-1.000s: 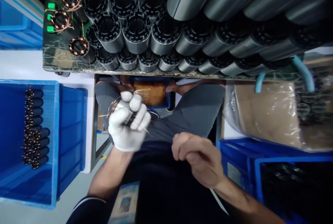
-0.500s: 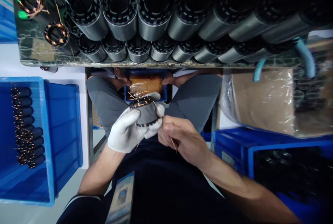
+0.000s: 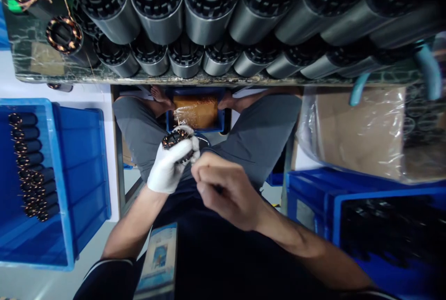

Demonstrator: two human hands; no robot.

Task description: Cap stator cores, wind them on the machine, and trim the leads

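My left hand [image 3: 167,165], in a white glove, is wrapped round a motor stator [image 3: 175,138]. Black slots and copper windings show at the stator's upper end; the glove covers much of its body. Just to the right and nearer to me is my bare right hand [image 3: 226,188], its fingers curled into a fist. Whatever lies inside that fist is hidden, and the hand is a little blurred.
Rows of stators [image 3: 155,61] without visible copper stand on the bench [image 3: 156,80], with a wound one [image 3: 64,35] at left. A blue crate [image 3: 83,174] holds wound stators. A blue bin [image 3: 197,128] sits between the feet, and another crate [image 3: 310,188] is at right.
The stator has turned and tilted in my left hand, which moved slightly left. My right hand moved left and towards me; the copper wire seen in it earlier no longer shows.
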